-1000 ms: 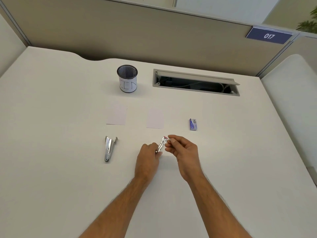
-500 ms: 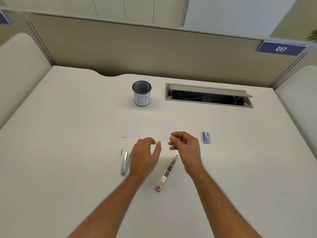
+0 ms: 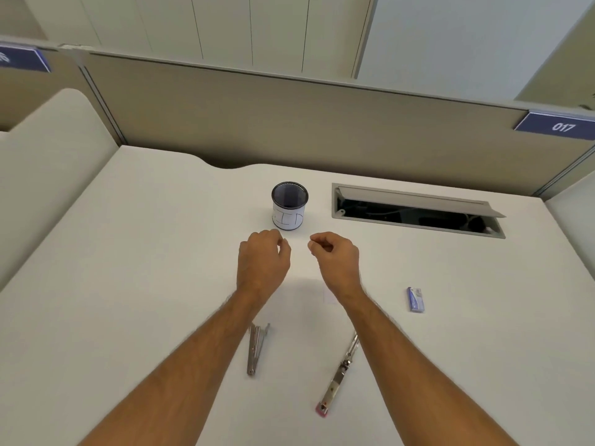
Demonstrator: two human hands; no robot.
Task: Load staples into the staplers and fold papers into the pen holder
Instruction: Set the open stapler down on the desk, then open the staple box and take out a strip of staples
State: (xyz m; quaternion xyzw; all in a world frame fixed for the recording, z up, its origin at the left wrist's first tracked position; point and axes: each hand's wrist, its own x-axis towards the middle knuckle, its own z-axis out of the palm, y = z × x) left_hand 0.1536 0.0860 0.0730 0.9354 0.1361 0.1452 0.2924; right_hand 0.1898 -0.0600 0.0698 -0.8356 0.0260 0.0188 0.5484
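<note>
My left hand (image 3: pixel 262 263) and my right hand (image 3: pixel 336 259) hover side by side just in front of the black mesh pen holder (image 3: pixel 289 206). Both have curled fingers with thumb and fingertips drawn together. I cannot make out anything between them. A pale sheet of paper (image 3: pixel 329 296) lies on the white desk (image 3: pixel 145 268), mostly hidden by my right wrist. A silver stapler (image 3: pixel 256 349) lies near my left forearm. Near my right forearm a second stapler (image 3: pixel 338 376), with a pink end, lies opened out flat. The blue staple box (image 3: pixel 415 299) lies to the right.
An open cable slot (image 3: pixel 415 210) is set into the desk behind and right of the pen holder. A beige partition (image 3: pixel 289 123) closes the back of the desk. Neighbouring desks adjoin on both sides.
Both hands let go of the pink-ended stapler, which now lies on the desk. They then rose forward toward the pen holder and curled. The camera tilted up.
</note>
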